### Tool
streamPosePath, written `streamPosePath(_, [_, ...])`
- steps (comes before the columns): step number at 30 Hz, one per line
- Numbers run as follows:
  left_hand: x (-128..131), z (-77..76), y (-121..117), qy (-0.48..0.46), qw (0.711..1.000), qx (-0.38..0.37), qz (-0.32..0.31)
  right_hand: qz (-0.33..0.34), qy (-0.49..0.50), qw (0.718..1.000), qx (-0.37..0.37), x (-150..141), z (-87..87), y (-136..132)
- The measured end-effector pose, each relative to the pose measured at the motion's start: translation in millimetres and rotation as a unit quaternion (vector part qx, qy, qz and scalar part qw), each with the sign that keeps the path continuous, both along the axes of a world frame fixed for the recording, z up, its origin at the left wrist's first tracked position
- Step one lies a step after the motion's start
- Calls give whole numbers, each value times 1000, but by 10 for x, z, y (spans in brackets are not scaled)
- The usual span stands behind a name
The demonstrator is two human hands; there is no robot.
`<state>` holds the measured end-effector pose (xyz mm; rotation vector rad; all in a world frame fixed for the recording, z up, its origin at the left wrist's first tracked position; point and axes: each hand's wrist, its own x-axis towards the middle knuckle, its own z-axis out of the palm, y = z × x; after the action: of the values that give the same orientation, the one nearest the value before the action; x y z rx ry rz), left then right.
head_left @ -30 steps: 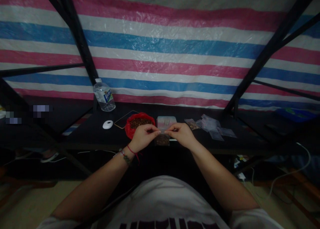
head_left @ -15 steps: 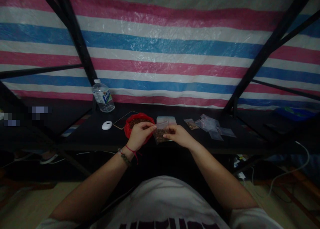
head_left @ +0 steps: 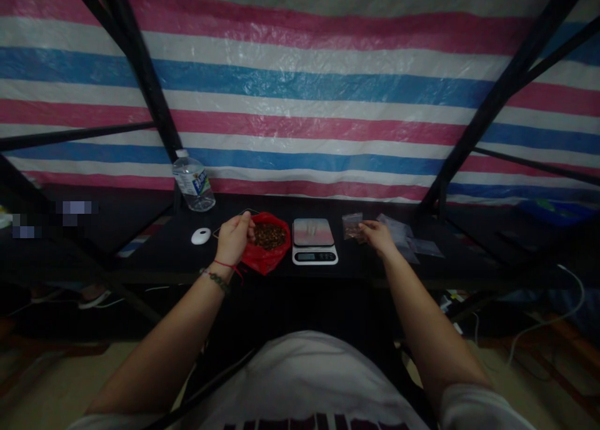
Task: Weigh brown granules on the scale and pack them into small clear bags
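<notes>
My left hand is closed, its fingers curled at the left rim of a red plastic bag. Whether anything is inside that hand is hidden. Brown, grain-like pieces fill the open bag. Over on the right, my right hand pinches a small clear zip bag of brown pieces, low at the table. Between my hands stands a white kitchen scale with nothing on its silvery plate. Behind my right hand lie several flat clear zip bags.
A clear water bottle stands at the back left. In front of it sits a white, rounded object. Dark metal posts rise on both sides, before a striped tarp. A blue tray is at the far right.
My right hand has carried the filled zip bag from over the scale to the right, beside the other bags. My left hand let go of it and moved left, uncovering the scale.
</notes>
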<state>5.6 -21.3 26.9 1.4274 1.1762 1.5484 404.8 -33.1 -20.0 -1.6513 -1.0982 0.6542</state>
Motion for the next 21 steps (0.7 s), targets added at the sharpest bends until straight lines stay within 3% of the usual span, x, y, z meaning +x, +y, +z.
streamPosePath(4, [-53,-56,118,17,999,-39,-10,-67,-251,965,-39,129,-156,63])
streamPosePath(10, [-115,-118,124,145,989,-11,-19,-58,-305,950,-23,15,-90,70])
streamPosePath(15, [-112,-112,121,390,920,31,6,-39,-289,957,-11,-140,22,9])
streamPosePath(19, [15,-132,283,464,879,87,-70,-14,-272,962,-10,-259,104,-29])
streamPosePath(21, [118,-154,379,523,836,108,-124,3,-275,961,-6,-315,126,-36])
